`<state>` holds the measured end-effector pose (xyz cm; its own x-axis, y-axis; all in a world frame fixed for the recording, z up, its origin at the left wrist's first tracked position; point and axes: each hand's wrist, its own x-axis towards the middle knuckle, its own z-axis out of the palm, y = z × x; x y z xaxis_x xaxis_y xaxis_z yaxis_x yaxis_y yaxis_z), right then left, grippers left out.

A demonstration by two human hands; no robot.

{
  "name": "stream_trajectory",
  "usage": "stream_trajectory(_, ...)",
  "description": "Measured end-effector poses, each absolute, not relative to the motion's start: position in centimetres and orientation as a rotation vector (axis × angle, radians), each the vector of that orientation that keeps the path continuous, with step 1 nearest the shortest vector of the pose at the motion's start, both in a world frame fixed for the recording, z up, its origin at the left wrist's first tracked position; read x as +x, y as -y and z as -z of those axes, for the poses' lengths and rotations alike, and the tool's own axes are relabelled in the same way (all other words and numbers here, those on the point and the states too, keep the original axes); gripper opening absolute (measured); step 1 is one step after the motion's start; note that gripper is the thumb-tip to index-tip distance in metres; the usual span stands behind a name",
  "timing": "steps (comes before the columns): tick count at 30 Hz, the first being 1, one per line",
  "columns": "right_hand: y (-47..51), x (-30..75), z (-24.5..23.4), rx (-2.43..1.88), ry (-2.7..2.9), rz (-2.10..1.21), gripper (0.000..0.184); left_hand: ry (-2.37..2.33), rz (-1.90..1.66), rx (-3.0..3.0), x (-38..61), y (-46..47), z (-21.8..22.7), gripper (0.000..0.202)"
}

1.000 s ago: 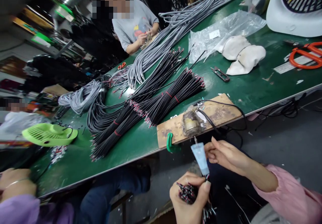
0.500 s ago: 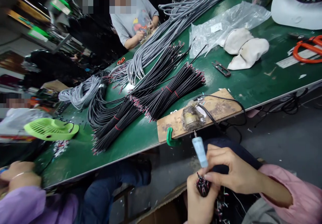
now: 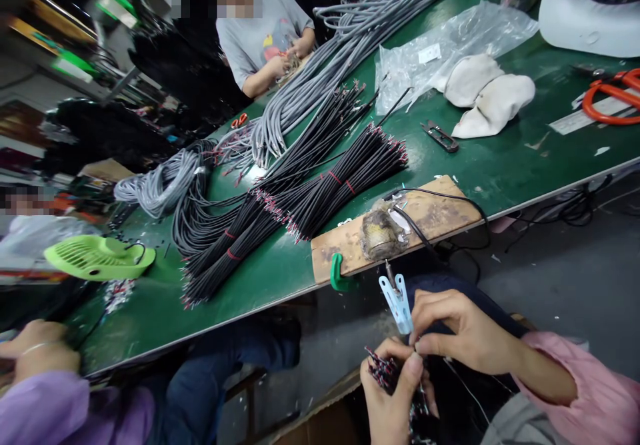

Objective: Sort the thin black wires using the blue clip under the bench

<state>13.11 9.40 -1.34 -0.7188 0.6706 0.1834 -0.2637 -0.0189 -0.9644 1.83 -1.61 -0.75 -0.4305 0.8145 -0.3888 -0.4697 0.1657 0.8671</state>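
Pinching with thumb and forefinger, my right hand point(image 3: 463, 328) met the thumb of my left hand point(image 3: 387, 392); the thing between those fingertips was too small for me to tell. My left hand was closed around a bundle of thin dark wires point(image 3: 383, 373), their red and white ends poking out above the curled fingers, with more strands hanging below the palm. The bundle was in front of the table edge, over the dim floor.

Just above my fingertips was a light-blue clip point(image 3: 399, 306), at the metal shaft point(image 3: 389, 270) of a small motor point(image 3: 381, 233); I could not tell whether my fingers touched the clip. The motor sat on a stained wooden board point(image 3: 450, 206), beside a green clamp point(image 3: 338, 273) at the edge of the green table point(image 3: 280, 278).

Beyond the board lay black cables point(image 3: 340, 188) tied with red bands, and farther back long grey cables point(image 3: 310, 85). Small snips point(image 3: 440, 136) lay near a white cloth point(image 3: 493, 98). Across the table a person in a grey shirt point(image 3: 265, 38) worked with both hands together; to my left was another person's purple sleeve point(image 3: 43, 405).
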Motion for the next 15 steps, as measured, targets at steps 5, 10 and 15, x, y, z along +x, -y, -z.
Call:
stream_trajectory(5, -8.2, 12.6, 1.5, -0.617, 1.517, -1.729, 0.027, -1.325, -1.629, 0.403, 2.0, 1.0, 1.0, 0.024)
stream_trajectory(10, -8.0, 12.8, 2.0, -0.441, 1.427, -1.993, 0.031, -1.293, -1.621, 0.546, 1.5, 0.8, 0.8, 0.017)
stream_trajectory(15, -10.1, 12.2, 1.7, -0.584, 1.273, -2.056, 0.037, -1.412, -1.694, 0.686, 1.0, 0.9, 0.0, 0.008)
